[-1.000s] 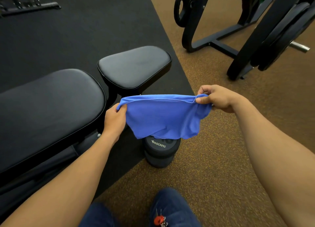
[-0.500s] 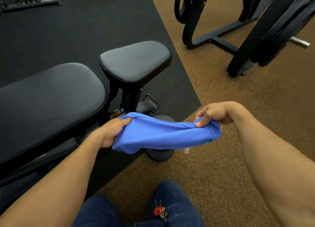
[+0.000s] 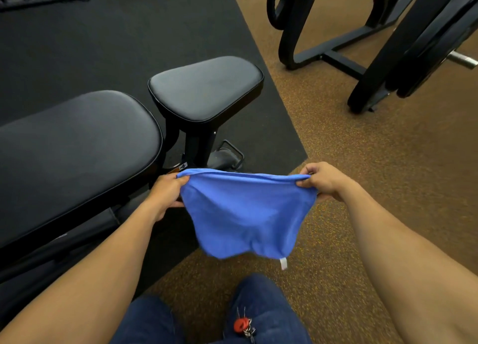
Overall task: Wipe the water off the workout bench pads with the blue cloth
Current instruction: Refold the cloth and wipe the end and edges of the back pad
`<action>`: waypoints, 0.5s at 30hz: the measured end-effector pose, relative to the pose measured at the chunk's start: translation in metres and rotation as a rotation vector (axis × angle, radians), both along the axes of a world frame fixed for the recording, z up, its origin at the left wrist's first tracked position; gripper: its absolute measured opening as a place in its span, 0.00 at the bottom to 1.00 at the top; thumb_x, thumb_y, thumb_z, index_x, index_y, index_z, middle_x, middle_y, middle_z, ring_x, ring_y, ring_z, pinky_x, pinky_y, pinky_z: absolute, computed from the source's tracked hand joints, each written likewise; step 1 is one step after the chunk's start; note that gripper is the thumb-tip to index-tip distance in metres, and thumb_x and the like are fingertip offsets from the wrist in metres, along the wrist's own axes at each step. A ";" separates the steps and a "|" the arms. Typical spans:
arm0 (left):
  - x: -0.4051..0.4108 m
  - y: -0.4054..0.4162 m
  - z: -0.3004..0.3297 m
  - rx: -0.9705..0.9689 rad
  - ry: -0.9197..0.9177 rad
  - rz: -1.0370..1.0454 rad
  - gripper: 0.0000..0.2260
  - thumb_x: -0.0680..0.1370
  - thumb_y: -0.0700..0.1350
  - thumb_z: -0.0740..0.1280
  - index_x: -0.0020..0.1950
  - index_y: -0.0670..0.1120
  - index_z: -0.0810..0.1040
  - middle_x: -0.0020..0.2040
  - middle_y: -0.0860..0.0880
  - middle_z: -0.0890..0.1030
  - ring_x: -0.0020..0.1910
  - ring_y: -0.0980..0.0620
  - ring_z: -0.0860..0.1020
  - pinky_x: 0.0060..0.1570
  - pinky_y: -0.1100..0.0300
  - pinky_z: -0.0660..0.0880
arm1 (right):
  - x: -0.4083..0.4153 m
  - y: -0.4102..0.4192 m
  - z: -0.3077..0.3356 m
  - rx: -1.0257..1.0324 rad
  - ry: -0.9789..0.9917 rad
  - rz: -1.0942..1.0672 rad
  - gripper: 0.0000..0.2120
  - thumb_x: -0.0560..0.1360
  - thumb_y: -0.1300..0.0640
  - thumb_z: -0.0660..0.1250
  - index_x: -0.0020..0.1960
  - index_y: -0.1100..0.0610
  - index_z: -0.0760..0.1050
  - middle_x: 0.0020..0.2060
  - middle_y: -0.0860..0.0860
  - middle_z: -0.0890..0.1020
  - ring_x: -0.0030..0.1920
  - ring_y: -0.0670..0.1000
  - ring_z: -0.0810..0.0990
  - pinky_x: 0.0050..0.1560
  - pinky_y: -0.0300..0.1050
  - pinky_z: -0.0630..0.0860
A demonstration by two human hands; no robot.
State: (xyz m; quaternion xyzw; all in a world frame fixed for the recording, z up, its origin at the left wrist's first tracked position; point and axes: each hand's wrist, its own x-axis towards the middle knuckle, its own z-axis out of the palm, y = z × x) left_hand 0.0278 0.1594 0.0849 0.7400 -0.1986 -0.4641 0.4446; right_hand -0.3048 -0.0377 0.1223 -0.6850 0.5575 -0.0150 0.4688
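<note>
long pad (image 3: 75,152): left side of frame, long axis running lower left to center, up-left of the hands
left hand (image 3: 165,196): nearer the pads, just beside the long one, pinching the cloth's left corner
blue cloth (image 3: 245,211): center, stretched flat, off the pads
right hand (image 3: 323,180): pinching the right corner
small pad (image 3: 207,87): upper center, farther off

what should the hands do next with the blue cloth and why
Probably carry the blue cloth left and lay it on the large bench pad. The left hand and right hand hold it spread in the air, touching neither that pad nor the small seat pad.
</note>
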 end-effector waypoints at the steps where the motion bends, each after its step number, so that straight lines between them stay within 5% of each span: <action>1: 0.002 -0.003 -0.002 -0.009 -0.006 0.017 0.14 0.84 0.46 0.62 0.68 0.50 0.79 0.58 0.47 0.83 0.57 0.47 0.81 0.45 0.50 0.81 | 0.000 -0.001 -0.004 -0.011 -0.011 -0.022 0.06 0.76 0.62 0.72 0.43 0.55 0.77 0.35 0.54 0.76 0.34 0.51 0.74 0.32 0.45 0.76; 6: 0.009 -0.018 -0.016 -0.085 -0.055 0.077 0.14 0.84 0.46 0.63 0.68 0.53 0.79 0.57 0.50 0.84 0.56 0.48 0.82 0.52 0.47 0.81 | 0.005 -0.017 -0.008 -0.012 -0.089 -0.038 0.06 0.75 0.64 0.72 0.44 0.58 0.76 0.32 0.56 0.74 0.26 0.47 0.69 0.23 0.37 0.64; 9: 0.008 -0.027 -0.026 -0.109 -0.132 0.145 0.08 0.84 0.47 0.63 0.59 0.51 0.81 0.53 0.50 0.84 0.56 0.47 0.81 0.56 0.46 0.78 | 0.010 -0.029 -0.001 -0.009 -0.147 -0.051 0.07 0.75 0.65 0.72 0.44 0.58 0.75 0.31 0.55 0.74 0.22 0.45 0.68 0.21 0.35 0.62; 15: 0.004 -0.059 -0.033 -0.201 -0.132 0.353 0.06 0.84 0.47 0.64 0.52 0.48 0.79 0.44 0.51 0.80 0.44 0.53 0.77 0.46 0.55 0.73 | 0.022 -0.053 -0.001 -0.010 -0.220 -0.085 0.09 0.76 0.65 0.71 0.42 0.55 0.74 0.29 0.52 0.72 0.24 0.45 0.67 0.23 0.37 0.62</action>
